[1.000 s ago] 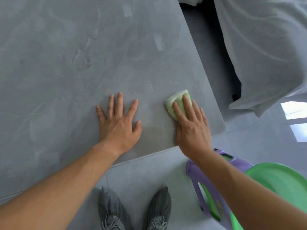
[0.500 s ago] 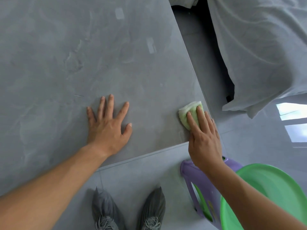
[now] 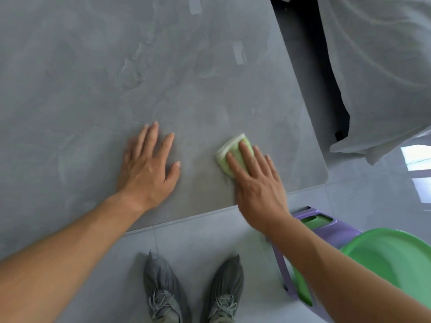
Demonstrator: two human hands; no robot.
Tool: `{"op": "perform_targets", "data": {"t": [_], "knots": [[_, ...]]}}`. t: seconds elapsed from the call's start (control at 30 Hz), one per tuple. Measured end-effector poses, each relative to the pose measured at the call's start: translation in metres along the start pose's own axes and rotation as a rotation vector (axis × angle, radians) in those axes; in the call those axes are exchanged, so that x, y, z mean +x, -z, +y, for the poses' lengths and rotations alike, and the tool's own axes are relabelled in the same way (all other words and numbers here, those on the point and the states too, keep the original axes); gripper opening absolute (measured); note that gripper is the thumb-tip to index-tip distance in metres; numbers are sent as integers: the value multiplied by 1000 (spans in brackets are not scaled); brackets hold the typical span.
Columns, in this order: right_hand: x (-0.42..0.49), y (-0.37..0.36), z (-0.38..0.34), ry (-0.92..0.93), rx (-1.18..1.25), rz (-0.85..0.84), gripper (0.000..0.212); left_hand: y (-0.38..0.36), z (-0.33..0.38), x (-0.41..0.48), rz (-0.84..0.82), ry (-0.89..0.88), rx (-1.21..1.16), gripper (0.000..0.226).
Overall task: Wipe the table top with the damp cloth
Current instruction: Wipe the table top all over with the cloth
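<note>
A grey marbled table top fills the upper left of the head view. A folded pale green damp cloth lies flat on it near the front right corner. My right hand presses down on the cloth with flat fingers, covering most of it. My left hand rests palm down on the bare table to the left of the cloth, fingers spread, holding nothing.
A green basin sits on a purple stool at the lower right, close to my right forearm. Grey fabric covers furniture at the upper right beyond the table's right edge. My shoes stand on grey floor tiles.
My right hand slid the cloth to the right towards the table's corner, then back left towards the left hand. My left hand stays flat on the table.
</note>
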State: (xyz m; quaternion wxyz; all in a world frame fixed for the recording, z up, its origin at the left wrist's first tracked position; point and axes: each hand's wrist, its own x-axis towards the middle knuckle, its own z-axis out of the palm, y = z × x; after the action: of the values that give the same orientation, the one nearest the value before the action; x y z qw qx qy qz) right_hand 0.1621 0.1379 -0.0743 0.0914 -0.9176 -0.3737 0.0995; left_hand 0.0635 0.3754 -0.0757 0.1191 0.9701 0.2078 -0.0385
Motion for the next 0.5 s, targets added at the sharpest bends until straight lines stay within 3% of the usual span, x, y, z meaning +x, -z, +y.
{"op": "perform_targets", "data": {"t": [0.13,0.3,0.4,0.5], "knots": [[26,-4,-36,-281,68,61,73,4,-35,-6,-34,134,99,71],[-7,-26,-105,111,30,-26,68,13,-51,-9,-6,109,42,65],[10,-24,-99,168,-13,-44,67,21,-68,-4,12,138,25,66],[65,-20,-96,20,-15,31,71,22,-89,3,-12,165,51,71]]}}
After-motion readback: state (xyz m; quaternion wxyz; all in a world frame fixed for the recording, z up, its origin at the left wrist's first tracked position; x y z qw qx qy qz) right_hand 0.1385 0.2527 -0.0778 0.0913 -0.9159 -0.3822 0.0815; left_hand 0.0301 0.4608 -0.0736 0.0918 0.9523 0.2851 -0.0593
